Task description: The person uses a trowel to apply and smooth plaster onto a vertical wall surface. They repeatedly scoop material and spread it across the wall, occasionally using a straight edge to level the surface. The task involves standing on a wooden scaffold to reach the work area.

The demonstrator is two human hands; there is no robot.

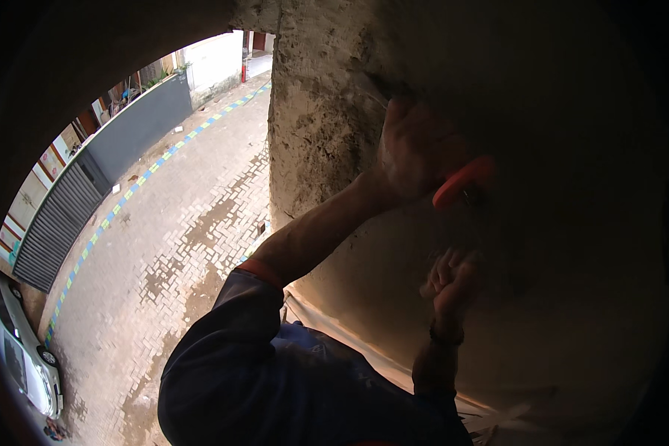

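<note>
My left hand (416,149) is raised against a rough, patchy wall (312,104), its forearm crossing from the lower left. Its fingers are closed round a tool whose bright orange handle part (464,181) sticks out below the fist. A thin dark piece, perhaps the tool's blade, shows above the knuckles at the wall; shadow hides its full shape. Lower and to the right, my right hand (453,279) is held up in front of the wall with its fingers curled in. Dimness and blur hide what it holds, if anything. A dark band circles that wrist.
On the left, a brick-paved lane (193,215) runs below, edged by a blue and yellow kerb (130,192). Beyond it stand a grey wall (145,115) and a slatted gate (56,223). A silver car (26,357) is parked at lower left. Deep shadow covers the right side.
</note>
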